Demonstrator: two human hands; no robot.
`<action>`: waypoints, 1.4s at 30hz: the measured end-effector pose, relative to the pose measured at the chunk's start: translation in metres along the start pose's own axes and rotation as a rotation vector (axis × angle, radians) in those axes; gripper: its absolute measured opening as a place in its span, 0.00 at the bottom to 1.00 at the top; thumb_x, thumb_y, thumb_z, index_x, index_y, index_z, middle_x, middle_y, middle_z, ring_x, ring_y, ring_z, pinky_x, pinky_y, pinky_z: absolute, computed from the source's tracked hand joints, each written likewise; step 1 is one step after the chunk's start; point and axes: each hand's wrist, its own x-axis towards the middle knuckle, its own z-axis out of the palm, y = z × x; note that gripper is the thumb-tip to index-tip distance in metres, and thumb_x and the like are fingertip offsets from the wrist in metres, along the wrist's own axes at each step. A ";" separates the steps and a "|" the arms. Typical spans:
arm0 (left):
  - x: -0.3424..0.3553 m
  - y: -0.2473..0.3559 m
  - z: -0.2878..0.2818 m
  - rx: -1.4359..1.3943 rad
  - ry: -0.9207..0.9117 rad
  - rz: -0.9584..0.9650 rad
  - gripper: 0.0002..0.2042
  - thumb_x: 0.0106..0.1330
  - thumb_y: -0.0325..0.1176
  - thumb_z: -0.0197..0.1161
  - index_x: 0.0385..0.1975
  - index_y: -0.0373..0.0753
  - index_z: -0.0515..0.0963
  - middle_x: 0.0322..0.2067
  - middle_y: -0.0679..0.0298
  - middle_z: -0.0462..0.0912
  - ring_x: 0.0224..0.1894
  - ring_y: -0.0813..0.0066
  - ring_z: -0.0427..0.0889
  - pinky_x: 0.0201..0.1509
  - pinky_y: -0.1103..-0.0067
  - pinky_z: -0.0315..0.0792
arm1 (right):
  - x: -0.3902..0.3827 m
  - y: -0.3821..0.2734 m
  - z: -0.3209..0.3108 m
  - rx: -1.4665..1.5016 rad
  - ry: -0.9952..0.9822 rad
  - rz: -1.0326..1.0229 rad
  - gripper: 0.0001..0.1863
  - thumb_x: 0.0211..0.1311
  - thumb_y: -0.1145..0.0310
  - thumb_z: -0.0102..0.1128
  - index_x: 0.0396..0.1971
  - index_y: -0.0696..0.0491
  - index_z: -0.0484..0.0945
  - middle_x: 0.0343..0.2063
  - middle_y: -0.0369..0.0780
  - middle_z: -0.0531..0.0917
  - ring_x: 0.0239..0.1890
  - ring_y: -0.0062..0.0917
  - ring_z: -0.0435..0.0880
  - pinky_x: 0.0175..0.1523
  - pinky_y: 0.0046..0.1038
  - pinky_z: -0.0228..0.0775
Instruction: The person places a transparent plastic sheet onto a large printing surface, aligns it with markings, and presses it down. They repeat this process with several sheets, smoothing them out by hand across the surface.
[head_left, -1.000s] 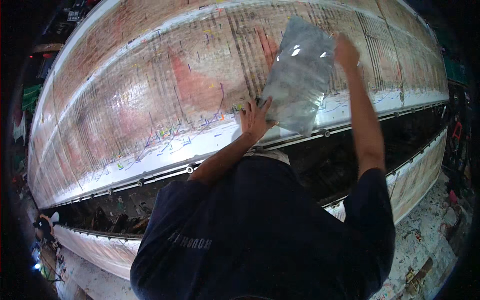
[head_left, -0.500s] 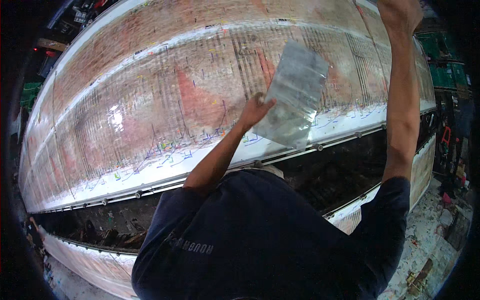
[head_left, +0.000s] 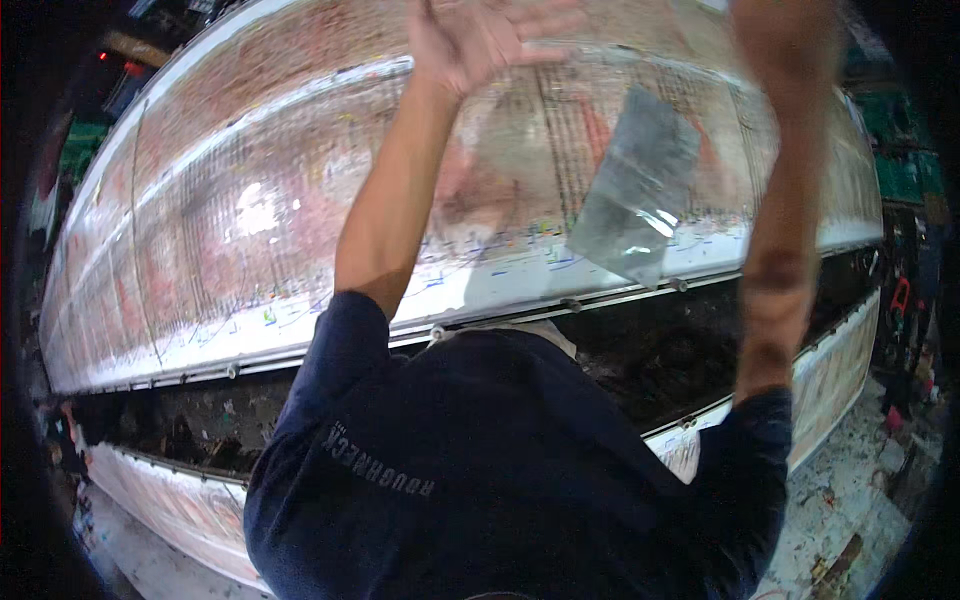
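A clear, greyish plastic sheet or bag [head_left: 640, 190] lies on the long stained table [head_left: 330, 230], right of the middle, with bright glints near its lower edge. My left hand [head_left: 490, 40] is raised at the top of the view, fingers spread and nothing in them. It is apart from the plastic, to its upper left. At the upper right my right hand [head_left: 788, 45] is smeared by motion and partly cut off by the view's edge. Its fingers do not show, so I cannot make out whether it holds anything.
The table's white near border [head_left: 390, 320] carries many small coloured pen marks. Along it runs a rail with round knobs [head_left: 572, 305]. A dark gap [head_left: 660, 350] holding debris separates it from a second pale surface [head_left: 840, 365] behind. Scraps litter the floor [head_left: 840, 510] at right.
My left hand has let go of the plastic and moved up, its fingers now spread. The plastic appears further right in the view. My right arm is now blurred by motion.
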 end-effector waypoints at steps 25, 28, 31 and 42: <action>-0.347 0.009 -0.141 0.955 0.972 -0.180 0.09 0.71 0.27 0.60 0.49 0.37 0.74 0.27 0.60 0.81 0.21 0.72 0.82 0.20 0.79 0.74 | -0.394 -0.285 0.111 1.469 -0.837 2.006 0.19 0.69 0.60 0.62 0.53 0.54 0.72 0.44 0.42 0.83 0.46 0.32 0.83 0.47 0.36 0.78; -0.394 -0.002 -0.166 1.072 0.973 -0.049 0.11 0.71 0.32 0.62 0.49 0.39 0.73 0.26 0.61 0.81 0.25 0.73 0.83 0.24 0.79 0.75 | -0.421 -0.291 0.140 1.188 -1.010 1.747 0.14 0.67 0.68 0.61 0.49 0.56 0.76 0.38 0.43 0.85 0.45 0.29 0.86 0.43 0.31 0.79; -0.422 0.005 -0.173 1.334 1.069 -0.044 0.11 0.66 0.37 0.68 0.42 0.39 0.79 0.25 0.58 0.83 0.28 0.68 0.85 0.29 0.75 0.75 | -0.434 -0.282 0.151 1.043 -1.152 1.642 0.10 0.62 0.68 0.63 0.40 0.57 0.83 0.35 0.46 0.87 0.42 0.32 0.88 0.42 0.32 0.79; -0.428 0.026 -0.181 1.924 1.331 -0.569 0.13 0.56 0.47 0.72 0.34 0.46 0.87 0.32 0.56 0.88 0.37 0.54 0.87 0.41 0.65 0.79 | -0.435 -0.275 0.165 0.259 -1.505 0.900 0.16 0.46 0.54 0.72 0.33 0.47 0.89 0.35 0.44 0.89 0.42 0.40 0.87 0.48 0.39 0.78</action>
